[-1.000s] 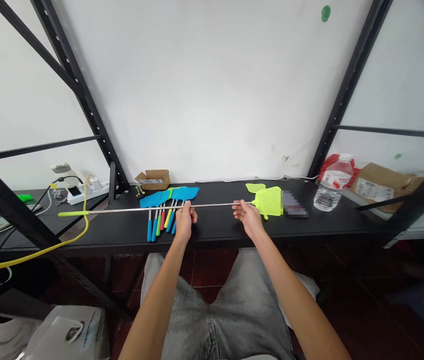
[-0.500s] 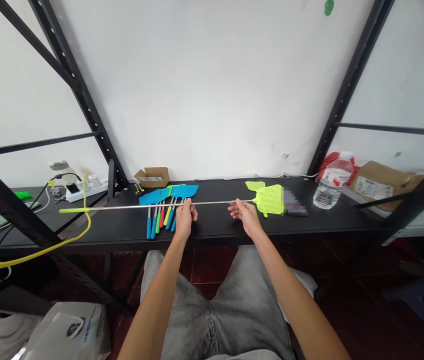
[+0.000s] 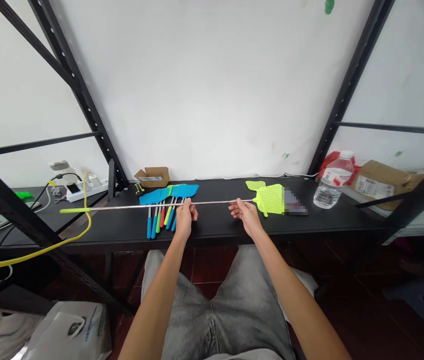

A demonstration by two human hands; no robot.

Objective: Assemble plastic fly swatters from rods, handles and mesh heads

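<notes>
A yellow-green fly swatter (image 3: pixel 271 199) with a long metal rod lies level across my view, its mesh head to the right and its grip far to the left. My left hand (image 3: pixel 185 217) pinches the rod near its middle. Close to the head, my right hand (image 3: pixel 245 214) holds the rod between thumb and fingertips, the other fingers loosely curled. Behind the rod and left of my left hand, several fly swatters (image 3: pixel 154 196) with blue and green heads lie fanned out, their blue, green, red and yellow handles pointing toward me. Another yellow-green swatter head (image 3: pixel 255 185) shows behind the held one.
On the black shelf (image 3: pixel 212 220) stand a small open cardboard box (image 3: pixel 152 176) and a water bottle (image 3: pixel 333 181). A larger carton (image 3: pixel 379 185) is at the right. Black metal uprights frame both sides. A yellow cable (image 3: pixel 62 243) and a power strip (image 3: pixel 86 190) are at the left.
</notes>
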